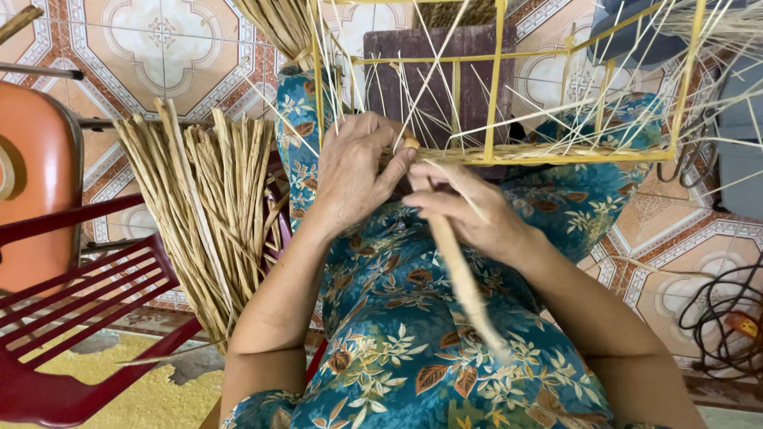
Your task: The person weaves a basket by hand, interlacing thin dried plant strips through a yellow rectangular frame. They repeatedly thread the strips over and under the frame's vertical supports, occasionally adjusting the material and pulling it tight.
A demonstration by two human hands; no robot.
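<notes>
Far out beyond the left hand: an orange seat back [36, 191] and a red slatted chair [79, 318]. Nearer, just outside the left forearm: a bundle of dried straw-coloured fibre stalks [211, 214], leaning upright with tips fanned upward. Left hand [354, 171] curled, fingers closed down on the woven lower edge of a yellow wire frame [497, 103], thumb pressed toward the right hand. Right hand [469, 210] just beside it, nearly touching, fingers pinched shut on a pale fibre strand [465, 282] that trails blurred down over the lap. Above both hands, thin loose strands sticking out through the frame, crossing in front of the dark wooden board [437, 79] behind. Under the hands, blue floral cloth. Well beyond the right hand: black cables [719, 318] on the patterned tile floor [167, 48].
</notes>
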